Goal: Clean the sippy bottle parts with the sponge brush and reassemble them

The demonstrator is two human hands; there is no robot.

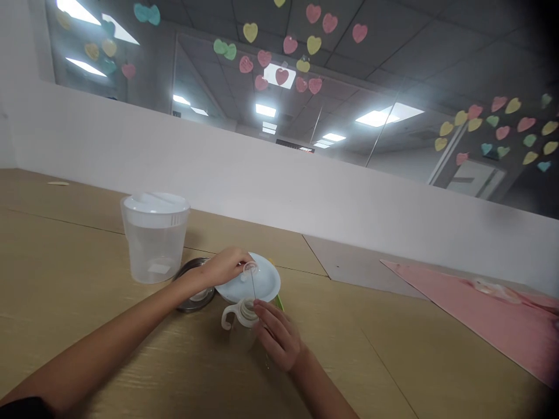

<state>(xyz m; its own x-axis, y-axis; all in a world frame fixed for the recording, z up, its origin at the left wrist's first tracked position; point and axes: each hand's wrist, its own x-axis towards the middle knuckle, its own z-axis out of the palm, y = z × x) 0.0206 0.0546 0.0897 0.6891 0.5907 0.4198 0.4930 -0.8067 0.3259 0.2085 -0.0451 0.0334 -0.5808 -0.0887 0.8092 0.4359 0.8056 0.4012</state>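
My left hand (229,265) is closed on a small white round cap (250,267), held over a light blue plate (267,282). A thin dark line runs from the cap down to the mouth of a clear bottle (244,337) with a white threaded neck and a hooked handle (227,317). My right hand (277,334) has its fingers wrapped round the right side of this bottle, near the neck. The bottle stands in front of the plate and its lower part is blurred.
A clear lidded pitcher (156,244) stands at the left. Beside it a round metal tray (186,304) lies partly under my left forearm. Something green (279,302) shows by the plate. A pink sheet (484,314) covers the right side, below a white wall (271,186).
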